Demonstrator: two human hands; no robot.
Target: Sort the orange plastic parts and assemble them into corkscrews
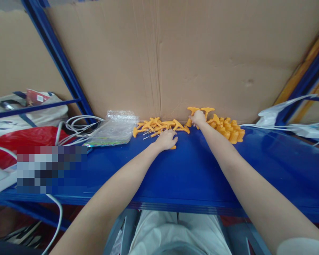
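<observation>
A pile of yellow T-handled corkscrews [151, 124] with bare metal spirals lies on the blue shelf, against the cardboard. My left hand [167, 140] is closed over one at the pile's front edge; a bit of its yellow handle shows below the fingers. Farther right, my right hand [198, 118] is closed round a yellow corkscrew [192, 109] whose handle sticks out above the fingers; its lower part is mostly hidden. Another yellow corkscrew [207, 110] stands upright just beside that hand. Several yellow sleeves [230, 130] stand grouped to the right of my right wrist.
Clear plastic bags [114, 129] lie left of the pile, near coiled white cables [81, 122]. A red bag [34, 140] and a cloth bag [45, 111] are farther left. White plastic [276, 113] lies at the right. Cardboard [175, 53] closes off the back.
</observation>
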